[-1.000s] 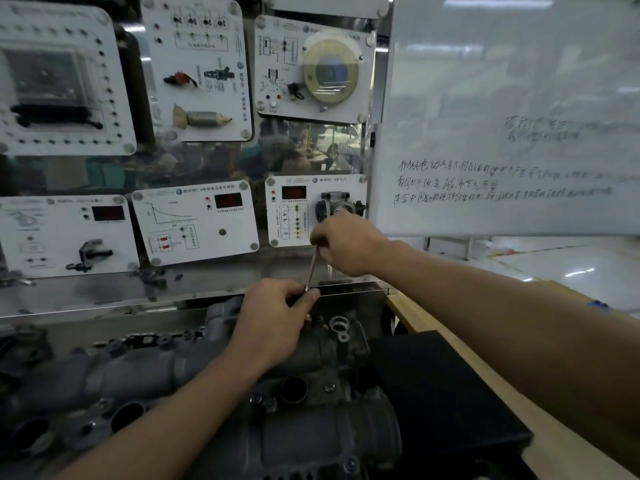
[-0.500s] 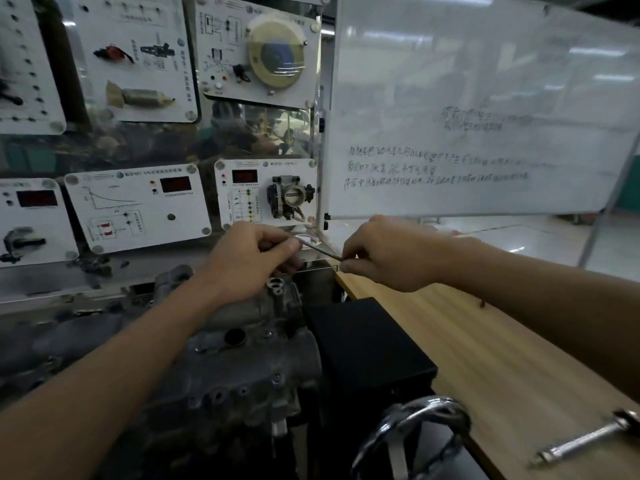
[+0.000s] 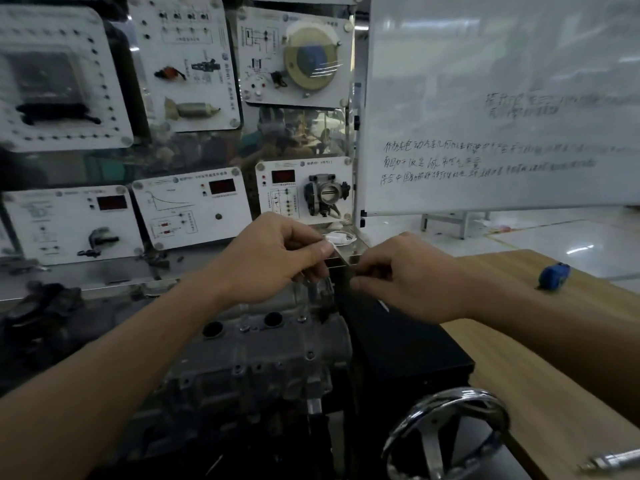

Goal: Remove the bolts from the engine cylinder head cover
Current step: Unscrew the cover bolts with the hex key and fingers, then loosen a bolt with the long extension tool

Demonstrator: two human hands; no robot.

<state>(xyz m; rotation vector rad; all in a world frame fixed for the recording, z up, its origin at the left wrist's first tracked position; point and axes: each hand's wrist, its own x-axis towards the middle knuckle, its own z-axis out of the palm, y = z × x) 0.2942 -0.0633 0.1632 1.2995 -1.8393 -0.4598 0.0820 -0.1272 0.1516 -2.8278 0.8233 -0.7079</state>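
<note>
The grey engine cylinder head cover (image 3: 263,344) lies low in the middle, with round holes and small bolt heads on top. Above its far right end, my left hand (image 3: 273,258) and my right hand (image 3: 405,278) are close together, fingertips facing. Each hand's curled fingers and thumb pinch one end of a thin metal rod. The fingers hide almost all of the rod. Neither hand touches the cover.
A black box (image 3: 398,341) stands right of the engine, with a chrome handwheel (image 3: 446,427) below it. The wooden table (image 3: 554,375) holds a blue object (image 3: 554,275) and a metal tool (image 3: 616,459). Training panels (image 3: 194,206) and a whiteboard (image 3: 502,98) stand behind.
The rod stood upright over the engine with my right hand on top. It has been lifted clear and turned level, and both hands now hold it between them.
</note>
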